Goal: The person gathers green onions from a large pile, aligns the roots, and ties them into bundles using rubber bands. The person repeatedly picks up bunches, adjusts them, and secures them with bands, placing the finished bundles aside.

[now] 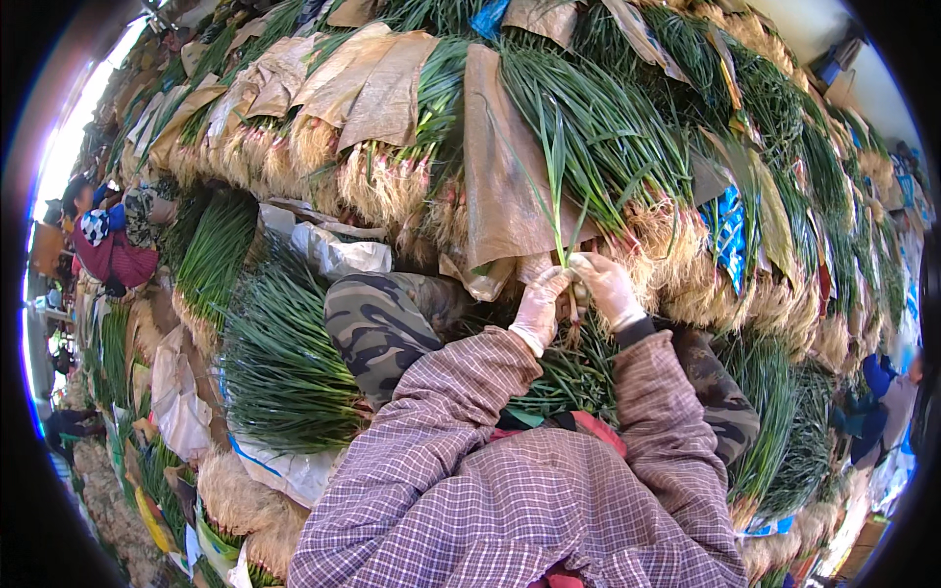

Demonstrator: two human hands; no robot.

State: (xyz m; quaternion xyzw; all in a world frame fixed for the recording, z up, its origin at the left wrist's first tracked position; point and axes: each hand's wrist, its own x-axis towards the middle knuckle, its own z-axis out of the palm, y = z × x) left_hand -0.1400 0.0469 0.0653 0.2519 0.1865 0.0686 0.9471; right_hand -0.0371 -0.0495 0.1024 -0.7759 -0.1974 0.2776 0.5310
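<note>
Both my hands wear pale thin gloves and meet in front of my lap. Between them stands one green allium plant, leaves up, its small root end hanging below the fingers. My left hand grips the plant low on its stem. The fingertips of my right hand pinch it from the other side. Just beyond the hands lies a brown woven sack piece over a bank of bundled plants. To its right is a large bundle of green leaves with pale roots. Loose leaves lie in my lap.
My camouflage-clad knees flank the hands. A thick leaf bundle lies on white sheeting to my left, and another to my right. A blue plastic piece sticks out among the roots. People sit at both far sides.
</note>
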